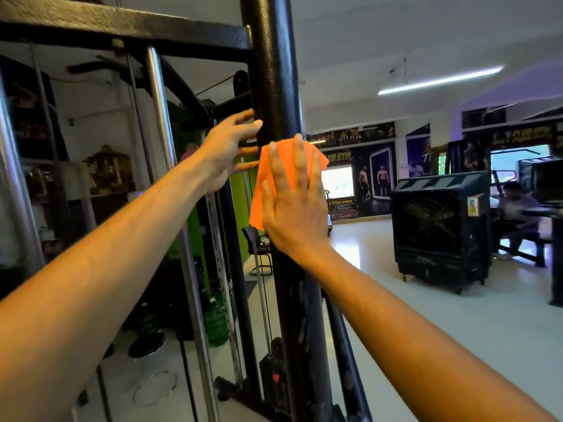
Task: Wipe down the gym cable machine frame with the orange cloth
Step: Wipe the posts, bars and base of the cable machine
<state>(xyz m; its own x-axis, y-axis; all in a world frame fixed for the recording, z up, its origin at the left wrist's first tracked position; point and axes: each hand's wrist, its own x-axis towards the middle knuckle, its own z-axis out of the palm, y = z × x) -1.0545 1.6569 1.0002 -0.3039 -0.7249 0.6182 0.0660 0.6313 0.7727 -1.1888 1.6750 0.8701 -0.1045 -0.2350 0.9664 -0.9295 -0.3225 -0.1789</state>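
There are two hands and one cloth. The right hand (292,205) is flat, with straight fingers, and it presses the orange cloth (274,178) on the black post (274,71) of the frame. The cloth sits about halfway up the post, under the palm, and sticks out on the left side and at the top. The left hand (227,150) is open too. Its fingertips touch the left side of the post, just beside the cloth. One black bar (122,32) goes across the top left and meets the post. Two shiny rods (158,102) stand at the left. One big black fan (438,226) stands on the floor at the right. Signs (350,137) on the far wall say "CITY CLUB" and "GYM". One long light (438,80) glows on the ceiling.
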